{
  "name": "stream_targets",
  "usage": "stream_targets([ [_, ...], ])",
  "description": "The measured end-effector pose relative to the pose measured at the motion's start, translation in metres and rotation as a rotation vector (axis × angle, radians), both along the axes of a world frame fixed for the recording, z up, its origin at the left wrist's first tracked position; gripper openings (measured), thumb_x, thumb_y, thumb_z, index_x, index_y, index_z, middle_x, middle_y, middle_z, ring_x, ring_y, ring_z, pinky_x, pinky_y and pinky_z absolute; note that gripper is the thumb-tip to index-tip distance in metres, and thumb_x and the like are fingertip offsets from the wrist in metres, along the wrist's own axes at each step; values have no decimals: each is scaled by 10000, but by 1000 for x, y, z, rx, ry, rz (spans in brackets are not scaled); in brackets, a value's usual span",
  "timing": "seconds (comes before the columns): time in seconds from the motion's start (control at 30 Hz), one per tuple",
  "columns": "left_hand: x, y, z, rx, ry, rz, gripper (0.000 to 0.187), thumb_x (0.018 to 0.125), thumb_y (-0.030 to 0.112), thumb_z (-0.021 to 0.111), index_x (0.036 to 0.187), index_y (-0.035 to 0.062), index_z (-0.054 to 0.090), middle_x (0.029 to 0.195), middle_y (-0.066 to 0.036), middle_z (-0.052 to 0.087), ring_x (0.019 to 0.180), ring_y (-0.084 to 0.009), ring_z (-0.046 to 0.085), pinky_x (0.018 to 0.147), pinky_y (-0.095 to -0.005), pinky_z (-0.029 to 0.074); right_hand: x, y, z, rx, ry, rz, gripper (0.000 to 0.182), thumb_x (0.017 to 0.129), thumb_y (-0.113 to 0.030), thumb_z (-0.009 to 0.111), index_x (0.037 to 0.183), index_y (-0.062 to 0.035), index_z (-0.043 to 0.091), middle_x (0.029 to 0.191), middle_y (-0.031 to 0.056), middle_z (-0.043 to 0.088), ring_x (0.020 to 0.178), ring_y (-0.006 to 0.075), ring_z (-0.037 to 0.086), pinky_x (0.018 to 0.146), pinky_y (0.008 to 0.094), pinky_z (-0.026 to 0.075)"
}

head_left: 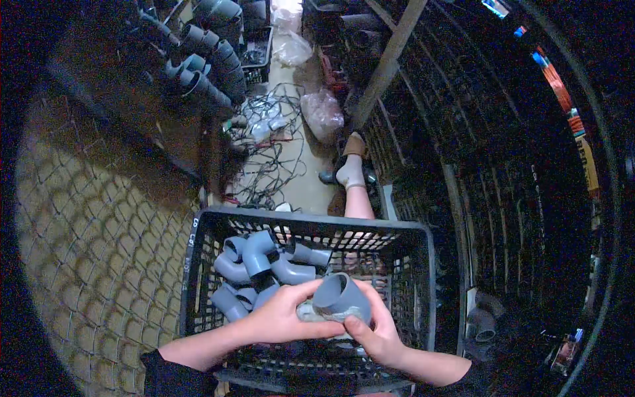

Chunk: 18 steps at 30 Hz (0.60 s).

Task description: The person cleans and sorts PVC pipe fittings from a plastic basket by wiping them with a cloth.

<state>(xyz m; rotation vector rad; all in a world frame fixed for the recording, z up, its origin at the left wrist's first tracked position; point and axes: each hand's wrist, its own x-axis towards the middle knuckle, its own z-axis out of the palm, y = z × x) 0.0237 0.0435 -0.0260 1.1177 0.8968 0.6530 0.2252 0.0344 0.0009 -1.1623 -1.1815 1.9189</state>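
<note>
A grey pipe elbow [340, 299] is held between both hands above a black plastic crate [397, 225], its round opening facing up and to the left. My left hand [291, 316] grips its left side, the fingers partly hidden behind it. On the right side, my right hand [378, 331] wraps round it with the thumb on the lower front. Something pale and crumpled, like film or cloth, lies between the left hand and the elbow. Several grey pipe elbows [256, 251] lie loose in the crate's left half.
Beyond the crate, tangled dark straps [271, 165] and a clear plastic bag [322, 114] lie on the floor. A foot in a sandal [352, 165] rests there. Wire mesh [99, 264] spans the left; dark racks stand right. Grey pipe fittings [205, 46] are stacked upper left.
</note>
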Motion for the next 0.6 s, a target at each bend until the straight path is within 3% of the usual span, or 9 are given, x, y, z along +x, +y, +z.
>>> stream_targets([
  [0.07,-4,2,-1,-22,-10,-61,587,799,292,801,1262,27,556,1122,-73,658,1047,-131,582,933,-323,465,-1,-5,-6,-86,26,-41,630,963,-386,583,1413,-24,332,1333,92,447,1260,180,410,1078,337,302],
  [0.1,-6,3,-4,-41,-4,-116,598,804,272,796,1282,20,540,1143,-69,649,1065,-130,571,951,-321,454,-5,-5,-6,30,-37,-62,614,993,-452,494,1409,-32,327,1310,92,465,1223,178,447,1047,334,343],
  [0.2,-13,7,-11,-31,76,-280,591,811,245,786,1299,31,530,1134,-71,663,1047,-136,595,937,-322,468,-8,-12,-2,-346,199,-258,570,1011,-461,439,1388,-47,336,1272,90,487,1160,165,490,984,326,400],
  [0.27,-17,10,-12,18,110,-324,578,807,244,785,1289,40,540,1116,-76,676,1025,-140,614,919,-328,482,-5,-8,1,-321,196,-194,533,1018,-467,412,1360,-63,349,1235,86,503,1110,151,515,925,314,434],
  [0.37,-11,2,-17,130,129,-184,510,799,438,760,1125,75,613,909,-125,706,802,-264,700,740,-367,531,-4,-8,2,-306,157,-161,522,1013,-464,432,1341,-62,380,1217,85,507,1102,155,517,930,314,428],
  [0.43,-6,0,-14,146,145,-130,514,793,466,755,1103,78,620,911,-139,706,807,-310,696,722,-384,533,-3,-6,1,-331,135,-151,510,1008,-446,460,1325,-48,422,1200,93,513,1088,165,523,940,319,421],
  [0.53,-1,-7,-15,164,219,-179,511,807,504,726,1091,90,628,909,-154,706,817,-347,688,712,-403,533,-9,-7,-6,251,-330,18,476,999,-398,506,1288,-20,494,1159,109,531,1063,177,536,946,317,413],
  [0.6,2,-13,-19,188,255,-192,502,827,526,692,1088,101,635,903,-159,704,815,-356,684,706,-412,532,-13,-10,-7,218,-304,-68,439,992,-355,536,1250,0,546,1156,131,552,1090,195,542,968,316,401],
])
